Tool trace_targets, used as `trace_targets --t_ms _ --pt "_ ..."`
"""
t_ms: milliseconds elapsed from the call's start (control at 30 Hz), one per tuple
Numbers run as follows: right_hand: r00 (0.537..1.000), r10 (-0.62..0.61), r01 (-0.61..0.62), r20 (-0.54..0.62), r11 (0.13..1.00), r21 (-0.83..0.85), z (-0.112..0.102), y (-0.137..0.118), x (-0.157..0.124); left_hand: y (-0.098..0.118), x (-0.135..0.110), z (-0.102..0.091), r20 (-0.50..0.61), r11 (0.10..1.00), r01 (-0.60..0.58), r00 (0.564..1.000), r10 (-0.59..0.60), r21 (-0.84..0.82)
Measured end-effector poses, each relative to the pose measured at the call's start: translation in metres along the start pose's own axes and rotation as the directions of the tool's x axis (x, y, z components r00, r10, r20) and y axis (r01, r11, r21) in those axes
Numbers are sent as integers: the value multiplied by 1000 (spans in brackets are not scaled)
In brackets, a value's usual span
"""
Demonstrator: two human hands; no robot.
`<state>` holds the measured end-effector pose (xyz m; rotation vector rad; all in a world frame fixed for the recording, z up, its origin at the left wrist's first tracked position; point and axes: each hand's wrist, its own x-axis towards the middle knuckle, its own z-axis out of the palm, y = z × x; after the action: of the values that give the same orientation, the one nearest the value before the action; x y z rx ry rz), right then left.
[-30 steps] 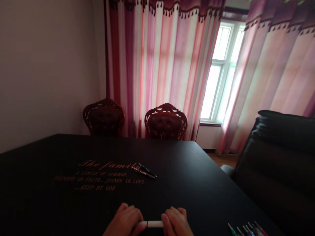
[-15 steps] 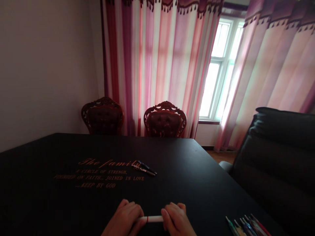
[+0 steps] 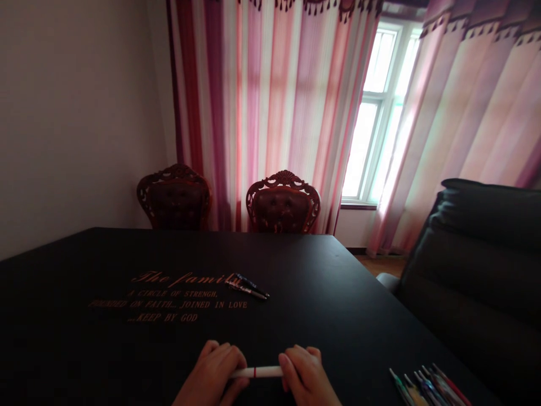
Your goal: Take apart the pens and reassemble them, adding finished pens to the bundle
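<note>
Between my two hands, low in the head view, a white pen (image 3: 268, 371) with a thin red band lies level from left to right. My left hand (image 3: 220, 369) is closed round its left end, and my right hand (image 3: 305, 372) grips its right end. Both ends are hidden by the fingers. Farther up the black table, a couple of pens (image 3: 249, 287) lie crossed over the printed lettering. To the right of my right hand, several pens (image 3: 422, 386) in green, yellow, blue and red lie side by side.
The black table (image 3: 304, 316) carries copper-coloured lettering (image 3: 169, 304). Beyond its far edge stand two carved chairs (image 3: 173, 197) with dark red backs. A black leather chair (image 3: 477, 270) is at the right, close to the table edge. Striped curtains and a window are behind.
Both hands still hold the white pen, with my right hand slightly farther right, so a little more of the pen's middle shows. The view has shifted slightly.
</note>
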<state>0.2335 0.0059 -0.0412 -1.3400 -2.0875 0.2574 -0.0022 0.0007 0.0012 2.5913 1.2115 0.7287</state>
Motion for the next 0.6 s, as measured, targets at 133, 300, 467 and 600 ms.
trace_targets --t_ms 133,300,467,600 --pt "1000 18 -18 13 1000 5 1 2 -1 3 2 -3 -19 999 -49 999 49 9" --pt "999 37 -37 8 999 -2 4 3 -2 2 1 -2 -29 998 -50 998 51 28" --pt "997 12 -14 -82 1000 -17 12 5 0 -5 1 2 -14 997 -54 998 55 51" --pt "989 5 -7 -150 1000 -9 14 4 1 -8 0 4 16 999 -34 999 34 42"
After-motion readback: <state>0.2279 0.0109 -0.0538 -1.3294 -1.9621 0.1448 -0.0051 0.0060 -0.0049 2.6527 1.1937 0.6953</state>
